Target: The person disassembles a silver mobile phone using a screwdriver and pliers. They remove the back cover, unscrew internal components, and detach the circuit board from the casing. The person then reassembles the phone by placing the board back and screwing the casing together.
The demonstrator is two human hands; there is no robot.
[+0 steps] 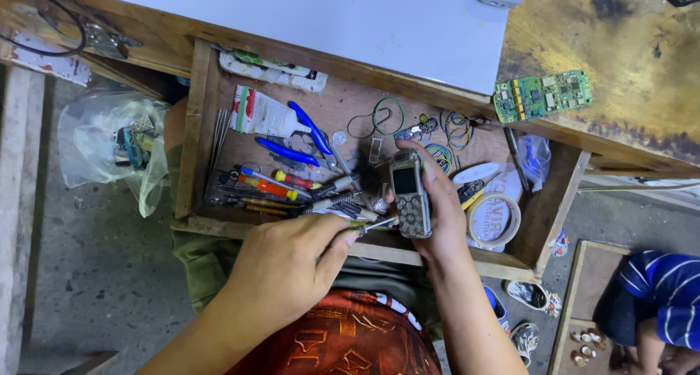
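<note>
One phone [409,194] is all I count in hand, held upright over the open wooden drawer [195,134]. My right hand [440,207] wraps it, thumb on its right edge, fingers behind. One thin screwdriver [370,226] sits pinched in my left hand [286,260], fingers closed, tip meeting the phone's lower left side. One green circuit board [542,95] lies on the bench. Two blue-handled pliers [302,138] rest in the drawer.

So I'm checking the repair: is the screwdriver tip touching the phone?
Touching. The head view shows the tip of the screwdriver, held in the left hand, meeting the lower left edge of the phone, which the right hand grips.
</note>
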